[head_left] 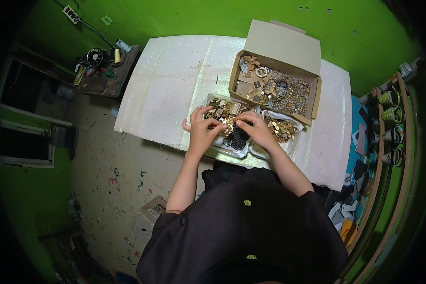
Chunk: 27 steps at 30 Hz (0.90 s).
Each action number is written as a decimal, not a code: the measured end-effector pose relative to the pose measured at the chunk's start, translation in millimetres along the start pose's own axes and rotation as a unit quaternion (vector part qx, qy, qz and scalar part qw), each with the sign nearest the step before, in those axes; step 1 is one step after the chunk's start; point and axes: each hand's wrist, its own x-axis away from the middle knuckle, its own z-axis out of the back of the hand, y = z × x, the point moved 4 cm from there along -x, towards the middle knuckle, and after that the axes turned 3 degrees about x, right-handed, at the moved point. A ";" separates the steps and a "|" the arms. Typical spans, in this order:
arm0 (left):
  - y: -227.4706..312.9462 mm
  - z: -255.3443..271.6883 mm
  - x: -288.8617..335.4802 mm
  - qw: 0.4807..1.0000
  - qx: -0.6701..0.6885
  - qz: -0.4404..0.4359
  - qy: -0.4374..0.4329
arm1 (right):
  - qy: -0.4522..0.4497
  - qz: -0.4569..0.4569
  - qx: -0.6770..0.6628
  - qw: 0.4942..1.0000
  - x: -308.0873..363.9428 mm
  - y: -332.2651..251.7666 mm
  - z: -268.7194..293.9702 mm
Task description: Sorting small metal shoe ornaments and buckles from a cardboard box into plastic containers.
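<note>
My left hand (202, 131) and my right hand (258, 128) meet over an open clear plastic bag (251, 150) full of small gold-coloured metal pieces. Their fingertips pinch one small gold piece (229, 124) between them. Just below the fingers lies a dark bundle of chain (238, 138). More gold pieces (281, 130) are heaped to the right of my right hand, and brassy buckles (218, 108) lie behind my left hand.
An open cardboard box (274, 78) of mixed small metal parts stands behind the bags on the white table (170, 80). A dark side table (104, 71) with spools is at the far left. Shelves with green cups (390, 113) run along the right.
</note>
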 end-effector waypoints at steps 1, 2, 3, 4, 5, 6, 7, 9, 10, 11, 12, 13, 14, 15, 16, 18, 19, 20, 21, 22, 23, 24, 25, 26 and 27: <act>-3.5 2.8 3.4 0.999 -0.036 0.018 -0.005 | 0.015 0.001 0.010 1.000 1.7 1.5 -0.4; -9.5 4.8 6.9 0.998 -0.056 0.025 -0.023 | 0.017 0.003 0.007 1.000 3.8 0.9 0.6; -17.4 5.2 10.2 0.998 -0.056 0.026 -0.025 | 0.018 0.001 0.006 1.000 6.1 4.3 0.8; -27.9 3.1 13.6 0.996 -0.079 0.035 -0.035 | 0.033 -0.003 0.001 0.999 8.6 10.0 2.4; -34.1 3.5 16.3 0.993 -0.102 0.045 -0.043 | 0.046 -0.007 -0.005 0.999 11.0 15.2 3.4; -39.8 3.5 18.4 0.990 -0.120 0.049 -0.055 | 0.053 -0.015 -0.017 0.998 13.5 20.2 3.5; -43.6 1.2 20.1 0.990 -0.120 0.049 -0.056 | 0.052 -0.016 -0.017 0.998 16.1 24.4 5.0; -46.5 -1.0 21.8 0.990 -0.127 0.043 -0.048 | 0.060 -0.024 -0.026 0.998 20.2 20.7 7.5; -49.4 -2.5 22.7 0.990 -0.126 0.044 -0.048 | 0.068 -0.036 -0.037 0.996 23.2 18.3 8.4; -49.9 -2.4 22.2 0.990 -0.130 0.041 -0.030 | 0.069 -0.036 -0.037 0.996 24.6 19.2 9.1; -50.5 -1.9 22.2 0.990 -0.133 0.037 -0.012 | 0.072 -0.050 -0.050 0.995 26.0 22.4 11.1; -52.1 -1.1 22.8 0.990 -0.133 0.037 -0.012 | 0.075 -0.063 -0.064 0.993 27.5 26.1 12.9; -53.6 2.7 22.1 0.990 -0.133 0.049 0.005 | 0.082 -0.068 -0.073 0.992 28.1 29.0 14.5; -55.0 6.7 21.6 0.989 -0.134 0.061 0.022 | 0.083 -0.069 -0.073 0.992 30.1 30.9 17.3; -55.6 9.5 21.0 0.989 -0.132 0.067 0.026 | 0.088 -0.084 -0.075 0.990 32.6 33.5 20.3; -59.0 13.6 21.7 0.989 -0.130 0.063 0.041 | 0.093 -0.099 -0.076 0.988 36.1 34.7 23.0; -59.6 14.8 22.0 0.988 -0.128 0.059 0.055 | 0.100 -0.101 -0.082 0.986 37.2 35.2 24.6; -57.8 14.8 22.1 0.989 -0.128 0.058 0.054 | 0.106 -0.103 -0.088 0.985 39.1 36.0 25.8; -56.2 13.8 22.1 0.989 -0.128 0.058 0.041 | 0.109 -0.104 -0.088 0.985 41.1 36.6 26.4; -54.1 12.5 21.9 0.990 -0.128 0.058 0.028 | 0.114 -0.100 -0.092 0.984 43.2 36.9 27.2; -48.9 11.3 21.7 0.990 -0.128 0.057 0.027 | 0.118 -0.096 -0.097 0.984 44.5 37.2 28.0; -41.3 3.4 21.3 0.985 -0.162 0.047 -0.031 | 0.121 -0.097 -0.089 0.984 45.8 40.3 28.5; -36.3 -5.3 21.3 0.976 -0.196 0.037 -0.089 | 0.123 -0.097 -0.089 0.984 47.8 41.4 29.3; -37.8 -15.6 21.4 0.967 -0.227 -0.001 -0.113 | 0.117 -0.107 -0.102 0.982 48.6 40.8 28.8; -41.6 -21.6 21.2 0.968 -0.226 -0.001 -0.112 | 0.111 -0.117 -0.116 0.980 49.6 40.5 28.2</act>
